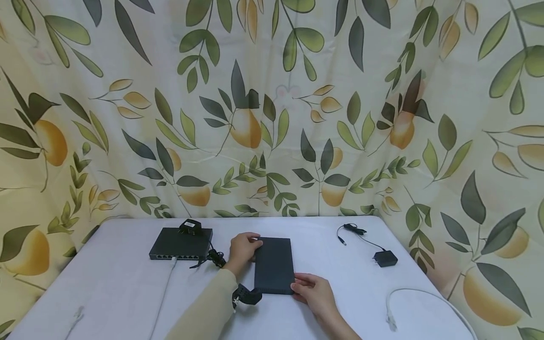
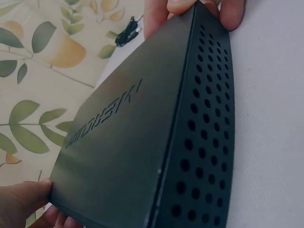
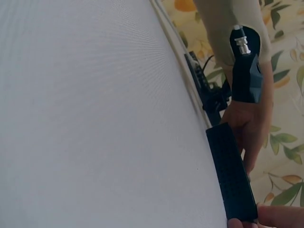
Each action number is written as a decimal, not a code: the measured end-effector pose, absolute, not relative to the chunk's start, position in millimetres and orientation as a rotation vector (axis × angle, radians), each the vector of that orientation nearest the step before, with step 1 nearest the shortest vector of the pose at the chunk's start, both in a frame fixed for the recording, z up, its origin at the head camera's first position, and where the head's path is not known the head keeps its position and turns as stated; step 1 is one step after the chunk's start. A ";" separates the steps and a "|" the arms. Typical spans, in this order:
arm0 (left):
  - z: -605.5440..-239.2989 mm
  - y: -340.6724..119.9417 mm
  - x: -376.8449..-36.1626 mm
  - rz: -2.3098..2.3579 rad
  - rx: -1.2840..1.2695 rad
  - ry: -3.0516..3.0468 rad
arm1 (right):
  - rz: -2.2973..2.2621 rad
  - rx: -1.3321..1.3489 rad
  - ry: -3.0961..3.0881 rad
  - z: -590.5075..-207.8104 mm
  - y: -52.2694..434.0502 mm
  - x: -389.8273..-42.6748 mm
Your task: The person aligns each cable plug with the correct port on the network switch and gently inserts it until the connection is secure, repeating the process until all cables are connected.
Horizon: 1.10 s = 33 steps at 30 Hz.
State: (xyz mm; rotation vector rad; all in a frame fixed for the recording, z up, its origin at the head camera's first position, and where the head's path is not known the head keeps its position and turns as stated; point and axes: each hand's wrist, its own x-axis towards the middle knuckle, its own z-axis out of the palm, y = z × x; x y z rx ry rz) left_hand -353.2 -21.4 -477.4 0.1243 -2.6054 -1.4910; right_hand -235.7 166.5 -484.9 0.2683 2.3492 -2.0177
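**Two hands on a dark box at mid-table**

Leaf-and-fruit printed cloth hangs behind and beside a white-covered table (image 1: 127, 283). At far left a pale cable (image 1: 163, 288) runs toward the near edge from a flat network switch (image 1: 180, 244), which carries a small black adapter (image 1: 190, 227) on its far edge; a tangle of black cord (image 1: 214, 257) lies just right of it.

The left hand (image 1: 243, 250) holds the far-left corner of the dark box (image 1: 274, 265), fingers curled over its edge. The box lies flat near the table's middle, long axis running near to far. Its side wall is perforated with round holes (the left wrist view shows them best), and raised lettering on the top face is too skewed to read. The right hand (image 1: 312, 293) grips the near-right corner, thumb on top; the other fingers are hidden beneath. From the right wrist view the box appears only as a thin edge, its near end cut off by the frame.

Farther right lie a black power adapter (image 1: 385, 258) with its cord, and a white cable (image 1: 425, 302) whose far loop runs out of frame.
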 end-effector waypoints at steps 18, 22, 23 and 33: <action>-465.2 -22.6 -341.8 -1.479 0.159 -2.670 | -1.990 0.342 2.520 -480.4 192.9 -259.9; -465.9 -24.6 -335.1 -1.353 0.159 -2.688 | -1.994 0.361 2.542 -478.5 200.7 -272.3; -466.5 -25.2 -332.9 -1.321 0.169 -2.694 | -1.997 0.355 2.547 -478.4 202.5 -275.2; -473.6 -25.0 -325.9 -1.332 0.184 -2.652 | -2.063 0.471 2.590 -487.2 204.7 -278.8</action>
